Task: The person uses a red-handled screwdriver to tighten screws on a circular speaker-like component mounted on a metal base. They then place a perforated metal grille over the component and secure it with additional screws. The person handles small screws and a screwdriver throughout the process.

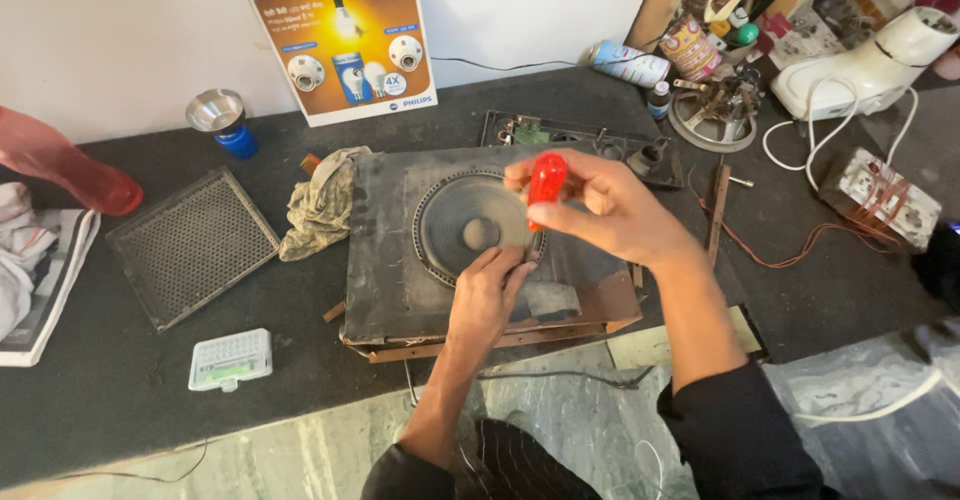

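Note:
A dusty black speaker box [390,260] lies face up on the dark mat, its round speaker cone [470,225] in the middle. My left hand [487,295] rests on the box at the cone's lower right rim, fingers bent against it. Over the cone's right side, my right hand [600,205] grips the red handle of a screwdriver [546,185]. The tool's shaft is hidden behind the handle and my fingers.
A metal mesh grille [190,245] and a dirty rag [322,205] lie left of the box. A small white LED lamp [230,359] sits near the front edge. A circuit tray [590,140], wires, a white appliance [870,65] and a poster [345,45] crowd the back and right.

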